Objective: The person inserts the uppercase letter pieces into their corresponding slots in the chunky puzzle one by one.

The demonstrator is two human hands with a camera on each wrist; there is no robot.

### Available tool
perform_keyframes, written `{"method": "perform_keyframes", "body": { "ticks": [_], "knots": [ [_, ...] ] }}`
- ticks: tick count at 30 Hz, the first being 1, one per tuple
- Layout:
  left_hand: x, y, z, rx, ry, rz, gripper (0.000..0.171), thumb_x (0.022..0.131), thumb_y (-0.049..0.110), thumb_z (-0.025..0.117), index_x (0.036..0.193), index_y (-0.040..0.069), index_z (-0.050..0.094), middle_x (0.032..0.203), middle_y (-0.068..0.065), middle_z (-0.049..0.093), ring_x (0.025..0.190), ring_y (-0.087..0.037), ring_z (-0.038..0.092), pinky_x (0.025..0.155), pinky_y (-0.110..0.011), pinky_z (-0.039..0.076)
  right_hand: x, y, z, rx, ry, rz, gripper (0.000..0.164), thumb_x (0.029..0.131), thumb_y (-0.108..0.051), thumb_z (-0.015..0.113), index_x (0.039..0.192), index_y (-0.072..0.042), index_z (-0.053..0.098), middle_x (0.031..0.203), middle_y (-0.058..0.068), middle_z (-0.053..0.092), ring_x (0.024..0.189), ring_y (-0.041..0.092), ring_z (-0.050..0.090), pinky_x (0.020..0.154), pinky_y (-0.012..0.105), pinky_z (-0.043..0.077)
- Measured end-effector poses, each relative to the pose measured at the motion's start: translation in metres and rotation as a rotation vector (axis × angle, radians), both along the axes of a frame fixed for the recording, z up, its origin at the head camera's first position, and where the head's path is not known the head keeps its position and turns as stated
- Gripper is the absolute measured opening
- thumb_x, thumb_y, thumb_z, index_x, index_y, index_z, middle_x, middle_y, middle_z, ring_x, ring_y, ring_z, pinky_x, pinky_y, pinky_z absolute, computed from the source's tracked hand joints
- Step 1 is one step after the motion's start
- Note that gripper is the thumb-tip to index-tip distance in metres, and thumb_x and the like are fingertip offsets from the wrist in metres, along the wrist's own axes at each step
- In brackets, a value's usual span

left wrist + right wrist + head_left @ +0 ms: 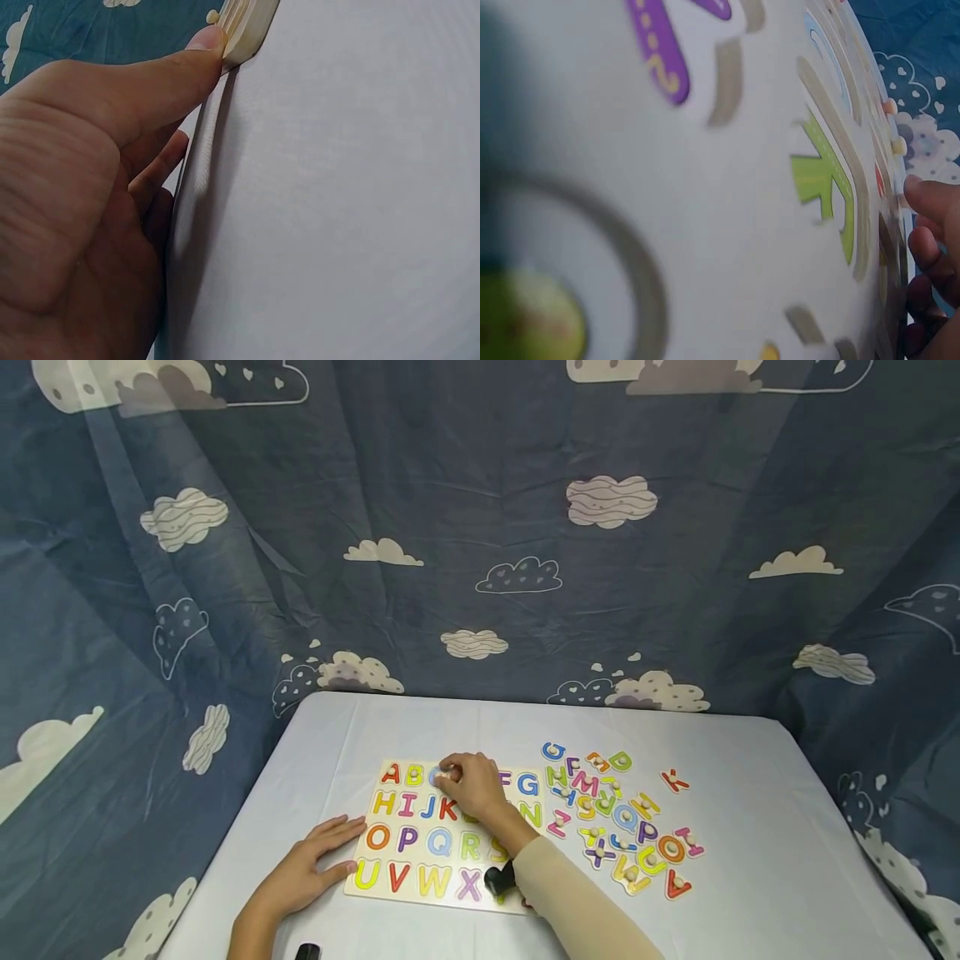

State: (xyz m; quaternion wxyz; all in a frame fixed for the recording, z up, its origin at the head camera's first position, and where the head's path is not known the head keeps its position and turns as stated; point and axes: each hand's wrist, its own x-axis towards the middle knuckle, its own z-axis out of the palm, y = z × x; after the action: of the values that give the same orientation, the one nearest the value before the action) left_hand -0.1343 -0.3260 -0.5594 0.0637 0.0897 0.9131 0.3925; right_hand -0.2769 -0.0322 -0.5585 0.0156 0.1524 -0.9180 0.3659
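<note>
A wooden alphabet puzzle board (420,896) lies on the white table. My left hand (303,868) rests at its left edge, fingers extended and spread; the thumb (199,56) touches the board's corner in the left wrist view. At the top row, my right hand (480,789) pinches a blue letter C piece (434,776) at its slot, the fingertips partly covering it. Beside it sit a red letter A piece (391,772) and a yellow letter B piece (414,775) in their slots. The right forearm hides part of the board's right side.
Several loose knobbed letters, among them an orange O (671,849) and a green D (620,762), are scattered right of the board. A red K (674,781) lies apart from them. A dark cloud-print cloth (517,635) hangs behind the table (757,777).
</note>
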Motion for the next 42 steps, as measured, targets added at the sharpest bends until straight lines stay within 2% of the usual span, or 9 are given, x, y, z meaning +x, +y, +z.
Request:
{"method": "perform_keyframes", "body": {
  "ticks": [5, 8, 13, 19, 25, 33, 38, 42],
  "knots": [
    [-0.001, 0.002, 0.0, -0.011, 0.006, -0.008, 0.06, 0.091, 0.039, 0.077, 0.147, 0.025, 0.06, 0.157, 0.003, 0.052, 0.152, -0.04, 0.034, 0.116, -0.072, 0.032, 0.002, 0.013, 0.003, -0.04, 0.01, 0.003, 0.026, 0.091, -0.035, 0.08, 0.11, -0.018, 0.079, 0.07, -0.01, 0.059, 0.073, 0.011, 0.051, 0.101, 0.042, 0.046],
    [-0.002, 0.002, -0.001, -0.023, 0.013, -0.007, 0.06, 0.091, 0.038, 0.077, 0.147, 0.025, 0.059, 0.157, 0.003, 0.052, 0.152, -0.04, 0.035, 0.115, -0.072, 0.033, 0.003, 0.022, 0.006, -0.052, 0.034, 0.004, 0.024, 0.09, -0.032, 0.081, 0.109, -0.017, 0.079, 0.069, -0.01, 0.059, 0.069, 0.01, 0.051, 0.102, 0.043, 0.046],
    [-0.001, 0.0, -0.003, -0.032, 0.025, 0.003, 0.06, 0.09, 0.034, 0.078, 0.147, 0.025, 0.06, 0.157, 0.003, 0.053, 0.151, -0.038, 0.036, 0.115, -0.071, 0.034, 0.003, 0.041, 0.01, -0.038, 0.095, -0.008, 0.022, 0.089, -0.031, 0.082, 0.106, -0.017, 0.08, 0.068, -0.011, 0.059, 0.068, 0.009, 0.048, 0.085, 0.037, 0.044],
    [-0.001, -0.001, -0.006, -0.03, 0.02, 0.002, 0.06, 0.09, 0.036, 0.078, 0.146, 0.027, 0.06, 0.156, 0.005, 0.053, 0.15, -0.038, 0.035, 0.115, -0.072, 0.033, 0.003, 0.076, 0.015, -0.021, 0.096, -0.066, 0.023, 0.089, -0.034, 0.082, 0.106, -0.018, 0.081, 0.068, -0.011, 0.056, 0.069, 0.01, 0.047, 0.073, 0.031, 0.041],
    [0.001, 0.0, -0.004, -0.026, 0.017, 0.007, 0.06, 0.09, 0.037, 0.078, 0.146, 0.027, 0.06, 0.156, 0.004, 0.053, 0.149, -0.039, 0.035, 0.114, -0.074, 0.033, -0.003, 0.124, 0.02, 0.018, 0.117, -0.136, 0.027, 0.089, -0.034, 0.082, 0.109, -0.017, 0.08, 0.071, -0.007, 0.059, 0.069, 0.014, 0.046, 0.079, 0.035, 0.038],
    [0.002, 0.0, 0.0, -0.039, 0.051, -0.004, 0.06, 0.09, 0.037, 0.078, 0.146, 0.025, 0.061, 0.155, 0.002, 0.055, 0.148, -0.038, 0.037, 0.113, -0.072, 0.035, -0.014, 0.195, 0.025, 0.055, 0.114, -0.256, 0.032, 0.091, -0.033, 0.08, 0.115, -0.012, 0.079, 0.079, 0.001, 0.063, 0.076, 0.02, 0.05, 0.07, 0.033, 0.037],
    [0.002, 0.001, 0.0, -0.016, 0.03, 0.003, 0.06, 0.09, 0.038, 0.078, 0.146, 0.027, 0.061, 0.156, 0.002, 0.054, 0.148, -0.038, 0.035, 0.113, -0.074, 0.033, -0.016, 0.236, 0.021, 0.091, 0.104, -0.322, 0.036, 0.093, -0.034, 0.078, 0.118, -0.009, 0.076, 0.081, 0.004, 0.064, 0.077, 0.023, 0.05, 0.072, 0.034, 0.036],
    [0.002, 0.002, -0.002, -0.017, 0.042, -0.004, 0.059, 0.091, 0.038, 0.077, 0.146, 0.027, 0.061, 0.155, 0.003, 0.054, 0.148, -0.036, 0.036, 0.113, -0.073, 0.035, -0.016, 0.263, 0.011, 0.118, 0.07, -0.383, 0.038, 0.093, -0.034, 0.077, 0.119, -0.007, 0.075, 0.079, 0.004, 0.062, 0.077, 0.024, 0.051, 0.072, 0.034, 0.034]
  ]
}}
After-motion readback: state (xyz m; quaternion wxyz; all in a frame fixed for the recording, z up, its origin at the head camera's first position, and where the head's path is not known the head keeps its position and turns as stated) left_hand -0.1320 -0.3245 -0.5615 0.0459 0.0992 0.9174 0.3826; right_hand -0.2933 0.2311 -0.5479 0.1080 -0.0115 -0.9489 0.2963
